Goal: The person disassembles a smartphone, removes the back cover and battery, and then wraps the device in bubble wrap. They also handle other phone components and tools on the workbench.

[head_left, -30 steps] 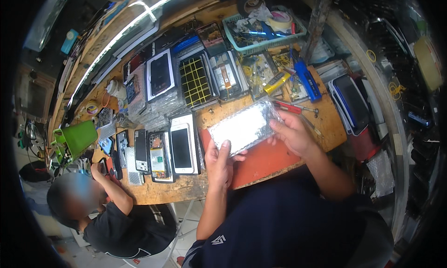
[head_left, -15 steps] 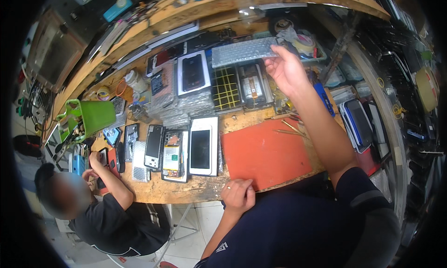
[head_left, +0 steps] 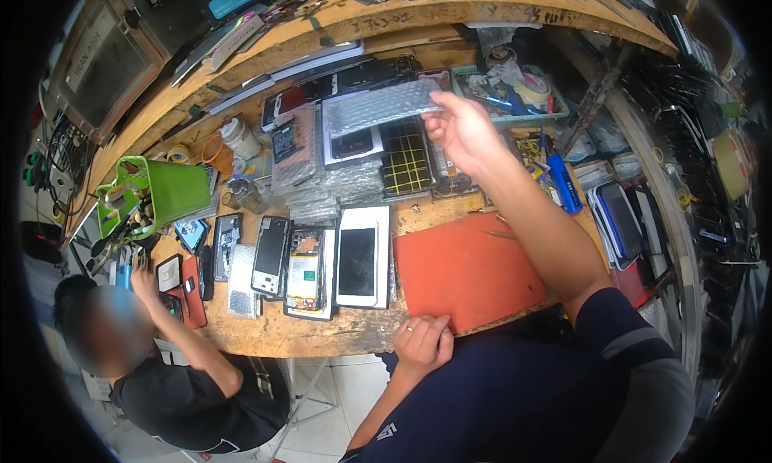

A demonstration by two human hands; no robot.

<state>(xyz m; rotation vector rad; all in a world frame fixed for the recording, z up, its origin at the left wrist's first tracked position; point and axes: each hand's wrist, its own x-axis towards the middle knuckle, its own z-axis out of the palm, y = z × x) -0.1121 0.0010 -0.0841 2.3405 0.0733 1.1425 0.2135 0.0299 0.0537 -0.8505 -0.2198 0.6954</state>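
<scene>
My right hand [head_left: 465, 132] grips one end of a flat, rectangular bubble-wrapped package [head_left: 374, 111] between thumb and fingers. The package is held up over the far part of the workbench, partly covering a dark phone on a white box [head_left: 354, 159]. What lies inside the wrap cannot be made out. Down at the bench's near edge, my left hand [head_left: 424, 344] rests with its fingers curled, seemingly empty, by the near left corner of an orange mat [head_left: 466, 266]. A white tablet [head_left: 356, 258] lies left of the mat.
Opened phones [head_left: 304, 274] line the near bench. Bubble-wrapped packs [head_left: 310, 194] are piled behind them, beside a black panel with yellow lines [head_left: 406, 157]. A green bin [head_left: 173, 196] of tools stands left. A co-worker [head_left: 185, 391] sits there. A wooden shelf [head_left: 386, 21] overhangs the back.
My right hand has carried the bubble-wrapped package to the left, over the phone on the white box. My left hand stays at the bench edge. The co-worker's arm has shifted.
</scene>
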